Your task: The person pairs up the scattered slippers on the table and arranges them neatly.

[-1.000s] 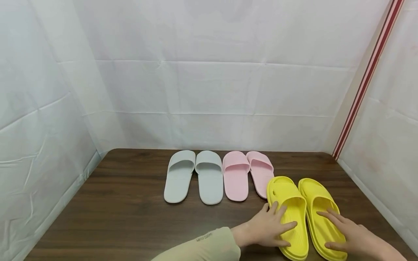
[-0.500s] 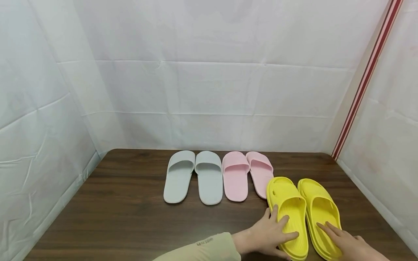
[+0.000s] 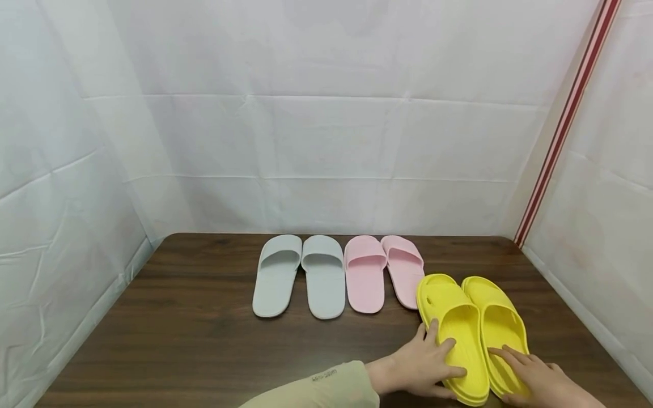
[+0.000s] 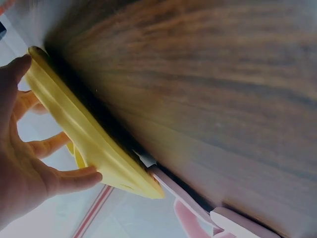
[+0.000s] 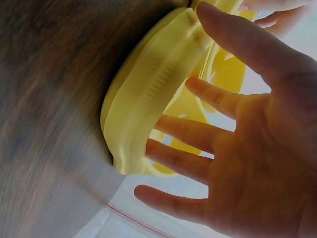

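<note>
A pair of yellow slippers lies side by side at the right front of the table, toes away. My left hand touches the outer side of the left yellow slipper with spread fingers. In the left wrist view, the thumb is by one end of its yellow sole and the fingers reach along the side. At the right yellow slipper, my right hand has its fingers over the rear outer edge. The right wrist view shows that hand spread beside the slipper's side wall.
Behind, two grey slippers and two pink slippers stand in a row. The right pink slipper is very close to the left yellow one. White sheets surround the dark wooden table, and a red-striped band runs down the right corner.
The yellow slippers have drawn closer together; the left one's heel has shifted right. My right hand has moved slightly nearer and lower than a second ago. The view has shifted slightly.
</note>
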A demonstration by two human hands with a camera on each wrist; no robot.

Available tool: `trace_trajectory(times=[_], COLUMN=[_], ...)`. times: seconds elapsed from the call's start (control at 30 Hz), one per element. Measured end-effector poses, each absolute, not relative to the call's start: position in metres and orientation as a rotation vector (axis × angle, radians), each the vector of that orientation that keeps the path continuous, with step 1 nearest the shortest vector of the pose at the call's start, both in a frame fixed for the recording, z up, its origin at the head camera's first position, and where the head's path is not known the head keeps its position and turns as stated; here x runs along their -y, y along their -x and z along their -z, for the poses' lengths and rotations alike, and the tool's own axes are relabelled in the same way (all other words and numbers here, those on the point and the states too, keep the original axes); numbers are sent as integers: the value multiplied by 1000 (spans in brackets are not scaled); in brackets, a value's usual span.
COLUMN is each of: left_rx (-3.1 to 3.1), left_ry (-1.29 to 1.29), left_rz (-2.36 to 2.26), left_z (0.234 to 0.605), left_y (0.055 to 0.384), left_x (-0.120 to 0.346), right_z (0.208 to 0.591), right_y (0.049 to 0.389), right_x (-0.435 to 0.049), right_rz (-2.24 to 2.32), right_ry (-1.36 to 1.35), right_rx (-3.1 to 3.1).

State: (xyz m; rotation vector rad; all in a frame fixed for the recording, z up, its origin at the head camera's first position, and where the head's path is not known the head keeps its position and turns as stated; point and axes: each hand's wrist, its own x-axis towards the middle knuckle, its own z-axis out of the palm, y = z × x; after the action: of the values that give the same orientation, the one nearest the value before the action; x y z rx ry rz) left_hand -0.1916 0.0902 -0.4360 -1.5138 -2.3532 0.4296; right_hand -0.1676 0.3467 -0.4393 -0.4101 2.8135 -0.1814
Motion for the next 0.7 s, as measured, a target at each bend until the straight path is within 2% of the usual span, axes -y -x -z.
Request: trace_trajectory(times=[0.3, 0.7], left_rx=[2439, 2489], left_ry=[1553, 1460], left_rz=[-436, -455], left_z=[431, 436], left_y=[204, 216], left_x=[-103, -117], right_z=[434, 429], right_y=[177, 194], right_x=[-353, -369], right_rz=[190, 244], right_ry=[390, 405], right_rx=[-2838, -2796])
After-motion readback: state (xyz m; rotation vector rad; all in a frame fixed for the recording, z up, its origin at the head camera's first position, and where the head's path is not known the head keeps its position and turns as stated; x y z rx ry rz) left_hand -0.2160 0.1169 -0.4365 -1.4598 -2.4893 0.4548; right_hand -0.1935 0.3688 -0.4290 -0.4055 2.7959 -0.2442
